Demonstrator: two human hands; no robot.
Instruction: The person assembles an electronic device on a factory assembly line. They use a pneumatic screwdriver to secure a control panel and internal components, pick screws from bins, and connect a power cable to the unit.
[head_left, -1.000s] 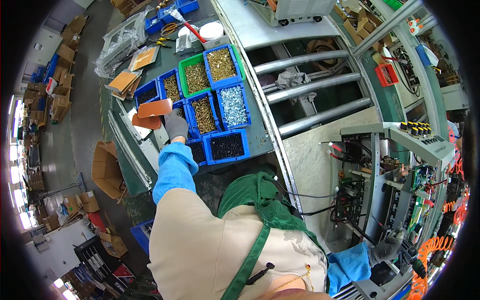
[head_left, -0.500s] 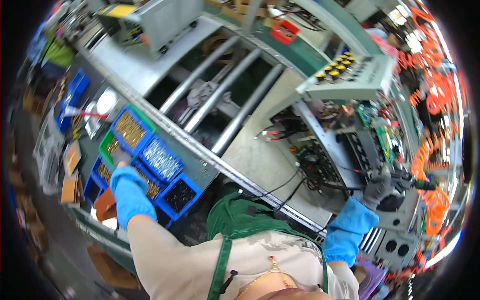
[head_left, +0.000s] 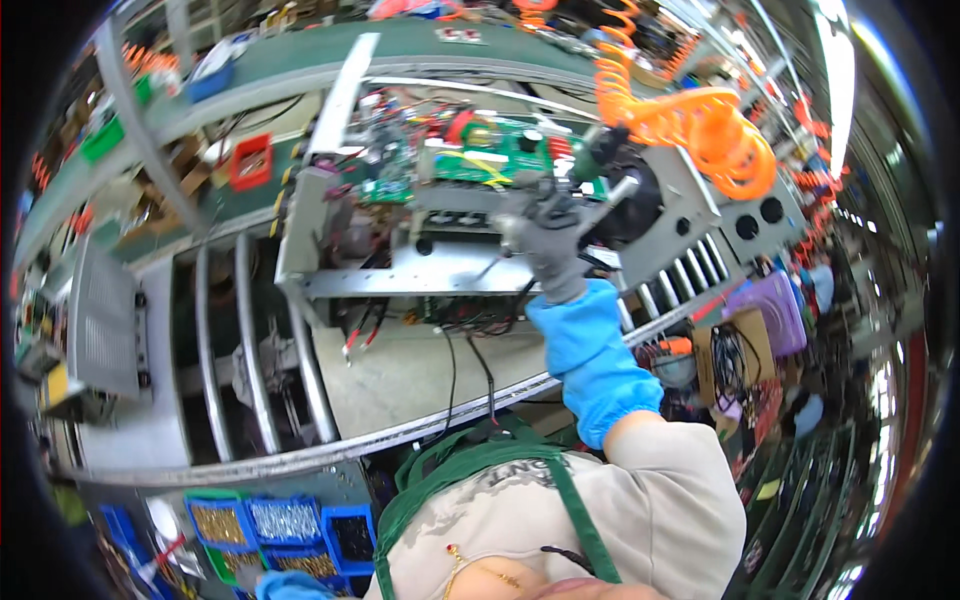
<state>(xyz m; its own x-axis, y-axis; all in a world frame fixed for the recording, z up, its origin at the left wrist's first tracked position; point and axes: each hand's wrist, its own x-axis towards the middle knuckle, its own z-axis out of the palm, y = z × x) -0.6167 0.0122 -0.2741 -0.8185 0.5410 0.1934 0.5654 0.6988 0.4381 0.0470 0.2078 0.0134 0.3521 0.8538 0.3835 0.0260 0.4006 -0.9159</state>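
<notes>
My right hand (head_left: 548,238), in a grey glove and blue sleeve cover, is closed around a black power screwdriver (head_left: 600,160) fed by an orange coiled hose (head_left: 705,125). The bit points down-left at the front wall of an open grey metal chassis (head_left: 400,272) holding green circuit boards (head_left: 490,160) and loose wires. Only the blue sleeve cover of my left hand (head_left: 290,585) shows at the bottom edge, beside the blue bins of screws (head_left: 285,520). Its fingers are hidden.
Metal roller bars (head_left: 250,340) run left of the chassis, with a grey box (head_left: 100,320) beyond them. A red tray (head_left: 250,160) sits on the green bench behind. A purple case (head_left: 765,305) and cables lie to the right, below the chassis fan panel.
The view has swung from the screw bins over to the chassis. My right hand rose from the lower right up to the chassis. My left hand dropped to the bottom edge.
</notes>
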